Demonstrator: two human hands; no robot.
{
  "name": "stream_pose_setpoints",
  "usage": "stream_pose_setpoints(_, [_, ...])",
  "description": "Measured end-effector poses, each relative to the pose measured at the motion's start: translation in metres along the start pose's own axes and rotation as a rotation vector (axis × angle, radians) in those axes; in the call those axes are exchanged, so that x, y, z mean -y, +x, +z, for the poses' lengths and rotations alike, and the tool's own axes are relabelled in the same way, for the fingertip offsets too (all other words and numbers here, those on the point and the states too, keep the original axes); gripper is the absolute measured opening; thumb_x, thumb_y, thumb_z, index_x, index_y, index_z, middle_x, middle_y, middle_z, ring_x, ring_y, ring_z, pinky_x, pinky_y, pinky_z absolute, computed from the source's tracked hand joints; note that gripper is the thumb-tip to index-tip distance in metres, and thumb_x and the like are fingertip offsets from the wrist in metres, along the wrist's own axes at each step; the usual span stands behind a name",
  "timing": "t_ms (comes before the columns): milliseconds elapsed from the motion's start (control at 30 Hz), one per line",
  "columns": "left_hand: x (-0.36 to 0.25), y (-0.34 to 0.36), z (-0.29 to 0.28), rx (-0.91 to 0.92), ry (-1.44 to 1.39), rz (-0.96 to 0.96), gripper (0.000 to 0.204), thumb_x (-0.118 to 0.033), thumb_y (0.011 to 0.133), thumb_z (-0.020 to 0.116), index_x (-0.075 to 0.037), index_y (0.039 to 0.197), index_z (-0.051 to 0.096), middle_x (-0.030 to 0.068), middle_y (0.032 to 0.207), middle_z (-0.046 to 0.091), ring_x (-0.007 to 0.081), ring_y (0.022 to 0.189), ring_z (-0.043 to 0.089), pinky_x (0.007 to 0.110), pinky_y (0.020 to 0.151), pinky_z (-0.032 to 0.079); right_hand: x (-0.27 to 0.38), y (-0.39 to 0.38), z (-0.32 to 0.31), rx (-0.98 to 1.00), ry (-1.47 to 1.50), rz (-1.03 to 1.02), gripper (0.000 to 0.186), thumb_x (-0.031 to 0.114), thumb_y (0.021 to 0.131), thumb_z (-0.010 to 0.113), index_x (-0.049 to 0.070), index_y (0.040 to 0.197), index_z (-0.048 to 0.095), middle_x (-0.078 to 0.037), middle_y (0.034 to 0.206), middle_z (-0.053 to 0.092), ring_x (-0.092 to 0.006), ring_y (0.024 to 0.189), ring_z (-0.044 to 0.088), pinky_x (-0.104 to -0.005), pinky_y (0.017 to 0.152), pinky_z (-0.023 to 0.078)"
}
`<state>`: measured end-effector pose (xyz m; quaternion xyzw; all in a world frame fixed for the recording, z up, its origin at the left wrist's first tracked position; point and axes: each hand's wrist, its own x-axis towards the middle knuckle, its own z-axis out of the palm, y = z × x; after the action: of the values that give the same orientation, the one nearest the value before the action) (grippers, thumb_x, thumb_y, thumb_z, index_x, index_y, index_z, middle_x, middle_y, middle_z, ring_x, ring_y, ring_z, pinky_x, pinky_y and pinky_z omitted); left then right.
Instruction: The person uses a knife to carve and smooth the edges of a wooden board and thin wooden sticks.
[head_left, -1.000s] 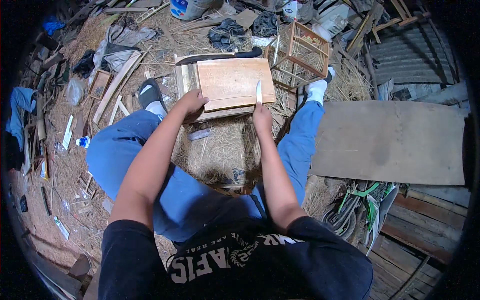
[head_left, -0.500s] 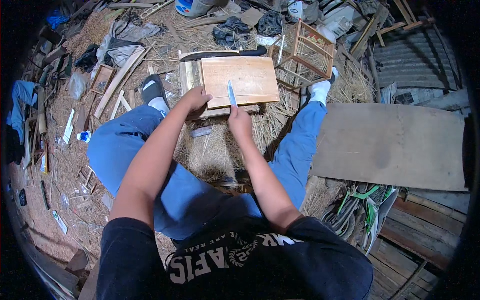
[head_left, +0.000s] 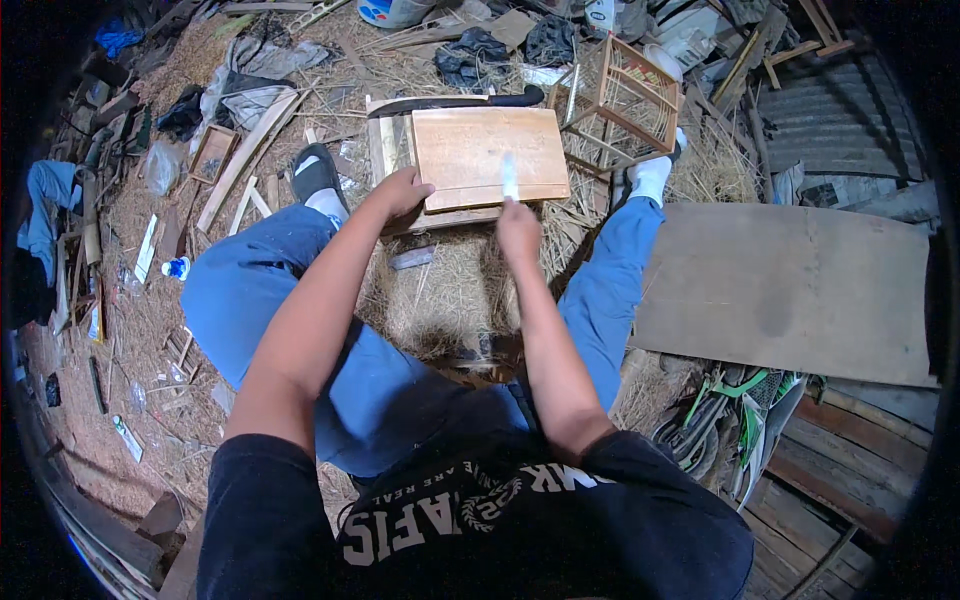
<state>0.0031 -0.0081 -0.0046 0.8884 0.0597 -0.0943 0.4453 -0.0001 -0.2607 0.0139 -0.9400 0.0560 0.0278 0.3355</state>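
A flat, light wooden board (head_left: pixel 478 150) lies in front of me on a wooden block, with a line running along its near edge. My left hand (head_left: pixel 405 193) grips the board at its near left corner, thumb on top. In my right hand (head_left: pixel 518 232) is a knife (head_left: pixel 510 178), its pale blade pointing away from me over the near right part of the board. The blade is smeared by motion. Behind the board lies a long dark curved blade with a black handle (head_left: pixel 520 97).
A small wooden frame (head_left: pixel 640 100) stands beyond my right foot. To the right is a large flat brown sheet (head_left: pixel 785 290), with a green and white bicycle (head_left: pixel 745 400) nearer me. Straw, wood strips (head_left: pixel 245 165) and a blue-capped bottle (head_left: pixel 176 268) litter the left.
My right hand has moved the knife to the right along the board's near edge. The left hand stays at the corner, and the whole view has shifted slightly.
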Motion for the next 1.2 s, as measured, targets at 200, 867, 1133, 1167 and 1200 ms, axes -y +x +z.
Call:
stream_pose_setpoints(200, [-0.010,0.000,-0.008,0.119,-0.071,-0.090,0.042,-0.041,0.088,0.071,0.000,0.093,0.059,0.0101,0.081,0.064,0.0191,0.075,0.058,0.037,0.069,0.050,0.038,-0.047,0.032,0.046,0.118,-0.050,0.043,0.032,0.101,0.048,-0.002,0.085,0.068,-0.031,0.085,0.065,-0.0501,0.084,0.063,-0.0553,0.074,0.049])
stream_pose_setpoints(867, [0.000,-0.027,-0.020,0.256,-0.238,-0.145,0.038,-0.039,0.091,0.066,-0.001,0.093,0.063,0.0102,0.085,0.067,0.0194,0.079,0.061,0.037,0.074,0.051,-0.034,0.026,-0.022,0.034,-0.054,0.037,0.054,0.042,0.103,0.041,-0.002,0.086,0.068,-0.030,0.088,0.066,-0.0505,0.084,0.062,-0.0558,0.076,0.048])
stream_pose_setpoints(1133, [-0.002,-0.025,0.003,0.080,-0.073,-0.089,0.040,-0.040,0.088,0.072,-0.002,0.084,0.061,0.0108,0.077,0.064,0.0210,0.072,0.060,0.037,0.069,0.050,-0.041,0.030,-0.034,-0.014,-0.095,0.007,0.053,0.040,0.103,0.042,-0.003,0.089,0.068,-0.030,0.087,0.066,-0.0509,0.084,0.062,-0.0545,0.075,0.048])
stream_pose_setpoints(1167, [-0.002,-0.026,0.005,0.042,-0.070,-0.090,0.039,-0.037,0.088,0.072,-0.002,0.079,0.058,0.0074,0.072,0.061,0.0170,0.068,0.056,0.035,0.065,0.048,-0.042,0.031,-0.033,-0.013,-0.097,0.006,0.053,0.040,0.103,0.042,-0.003,0.089,0.068,-0.030,0.087,0.066,-0.0509,0.084,0.062,-0.0545,0.075,0.048])
stream_pose_setpoints(1200, [-0.003,-0.025,0.007,0.042,-0.073,-0.090,0.039,-0.037,0.088,0.072,-0.002,0.079,0.058,0.0074,0.072,0.061,0.0170,0.068,0.056,0.035,0.065,0.048,-0.044,0.032,-0.031,-0.013,-0.070,0.011,0.052,0.040,0.103,0.042,-0.003,0.089,0.069,-0.030,0.087,0.066,-0.0508,0.084,0.062,-0.0544,0.075,0.048])
